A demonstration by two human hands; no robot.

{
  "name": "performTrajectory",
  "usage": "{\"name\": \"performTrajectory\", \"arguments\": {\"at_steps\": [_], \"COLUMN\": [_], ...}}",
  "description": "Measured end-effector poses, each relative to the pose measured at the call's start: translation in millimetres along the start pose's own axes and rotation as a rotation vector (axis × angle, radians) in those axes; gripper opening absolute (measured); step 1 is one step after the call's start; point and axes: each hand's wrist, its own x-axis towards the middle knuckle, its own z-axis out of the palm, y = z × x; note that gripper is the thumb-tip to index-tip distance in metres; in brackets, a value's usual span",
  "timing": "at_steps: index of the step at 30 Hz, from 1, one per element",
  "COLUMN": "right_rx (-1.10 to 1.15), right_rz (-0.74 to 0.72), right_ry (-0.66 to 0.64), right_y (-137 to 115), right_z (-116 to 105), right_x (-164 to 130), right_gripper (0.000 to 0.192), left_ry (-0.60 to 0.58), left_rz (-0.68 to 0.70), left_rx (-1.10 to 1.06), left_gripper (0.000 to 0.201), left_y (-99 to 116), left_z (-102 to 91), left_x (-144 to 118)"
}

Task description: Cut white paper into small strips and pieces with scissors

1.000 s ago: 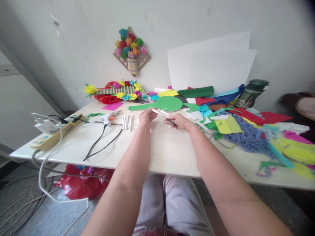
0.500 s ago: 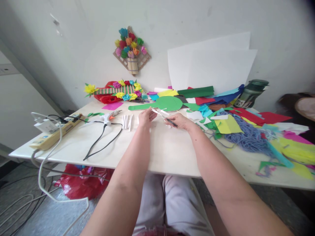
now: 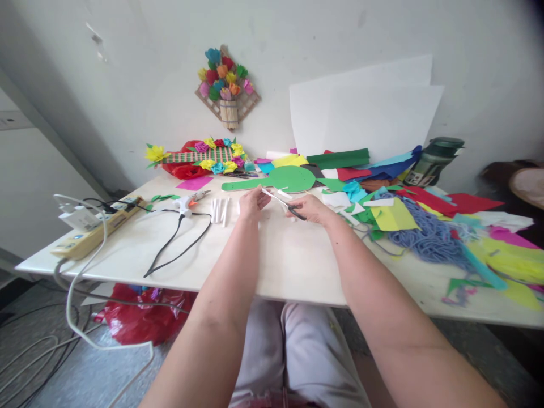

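Note:
My right hand [image 3: 310, 209] is closed round the dark handles of a pair of scissors [image 3: 296, 213], whose blades point left toward my other hand. Between the fingertips of my left hand [image 3: 252, 202] is pinched a thin white paper strip [image 3: 266, 191], and the blades lie along or across it; exactly where they meet it is too small to make out. Just behind the hands lies a green paddle-shaped cutout [image 3: 293, 178] with a round end. Several short white paper rolls [image 3: 219, 212] lie in a row left of my left hand.
A glue gun [image 3: 183, 205] with a looped black cord lies at the left, beside a power strip [image 3: 97, 229]. Coloured paper scraps [image 3: 395, 214] and blue yarn [image 3: 429, 235] cover the right side. A dark bottle [image 3: 440, 162] stands behind them. A flower-decorated craft [image 3: 199, 156] lies at the back.
The scissors' handles have spread apart in my right hand, and the blades have shifted slightly against the white strip. My left hand has stayed in place.

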Motion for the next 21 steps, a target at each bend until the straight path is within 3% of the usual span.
{"name": "performTrajectory", "arguments": {"at_steps": [9, 21], "right_rx": [-0.307, -0.65], "right_rz": [-0.076, -0.042], "right_ry": [0.102, 0.18], "right_y": [0, -14], "right_z": [-2, -7], "right_x": [-1, -10], "right_gripper": [0.031, 0.036], "left_ry": [0.022, 0.016], "left_rz": [-0.031, -0.048], "left_rx": [-0.021, -0.018], "left_gripper": [0.011, 0.01], "left_y": [3, 2], "left_z": [1.2, 2.2], "left_x": [-2, -3]}}
